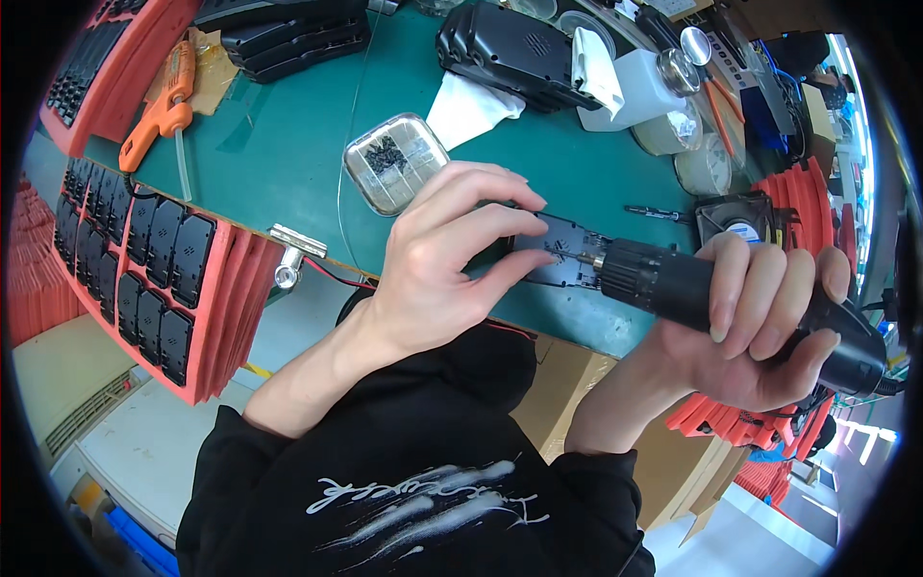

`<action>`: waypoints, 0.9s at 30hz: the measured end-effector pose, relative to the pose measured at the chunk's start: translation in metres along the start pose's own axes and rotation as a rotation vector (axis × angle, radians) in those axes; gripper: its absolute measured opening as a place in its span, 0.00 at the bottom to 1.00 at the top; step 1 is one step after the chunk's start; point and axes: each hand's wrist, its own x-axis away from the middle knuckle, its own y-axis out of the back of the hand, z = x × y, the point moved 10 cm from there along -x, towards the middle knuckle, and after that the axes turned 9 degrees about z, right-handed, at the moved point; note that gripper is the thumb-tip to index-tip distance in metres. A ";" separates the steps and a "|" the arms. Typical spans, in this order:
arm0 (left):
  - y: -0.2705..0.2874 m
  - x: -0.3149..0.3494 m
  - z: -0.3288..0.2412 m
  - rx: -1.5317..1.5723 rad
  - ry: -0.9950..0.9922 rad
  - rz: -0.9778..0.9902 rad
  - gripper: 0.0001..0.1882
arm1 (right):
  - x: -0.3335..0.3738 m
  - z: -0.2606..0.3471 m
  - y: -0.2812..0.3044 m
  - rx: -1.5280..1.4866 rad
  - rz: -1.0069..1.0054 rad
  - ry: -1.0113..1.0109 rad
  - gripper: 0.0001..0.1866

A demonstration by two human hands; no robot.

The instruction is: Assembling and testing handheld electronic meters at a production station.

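My right hand point(755, 327) is wrapped round the body of a black corded electric screwdriver point(663, 281). The tool lies nearly level, its bit pointing left at a small flat black plastic casing point(569, 240). At the bench's near edge, my left hand point(437, 260) grips that casing between thumb and fingers, which cover its left part. The bit's tip is by the casing close to my left thumb; whether it sits on a screw I cannot tell. Just beyond my left hand is a clear square box point(420, 165) with small dark screws in it.
An orange glue gun point(171, 113) lies far left on the green bench mat point(279, 154). Red foam trays point(216, 322) of black casings hang over the left edge by a metal clamp point(290, 252). Black housings point(500, 53), a white bottle point(630, 91) and jars stand at the back.
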 end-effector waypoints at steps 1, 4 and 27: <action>0.000 0.000 -0.001 -0.001 0.001 0.003 0.14 | 0.001 0.001 -0.001 -0.013 0.007 0.005 0.15; 0.000 -0.002 -0.006 0.012 -0.029 0.015 0.14 | 0.002 0.002 -0.005 -0.037 0.019 0.019 0.16; -0.007 -0.003 -0.006 -0.053 0.004 0.073 0.24 | 0.004 -0.006 -0.016 0.080 0.097 -0.012 0.18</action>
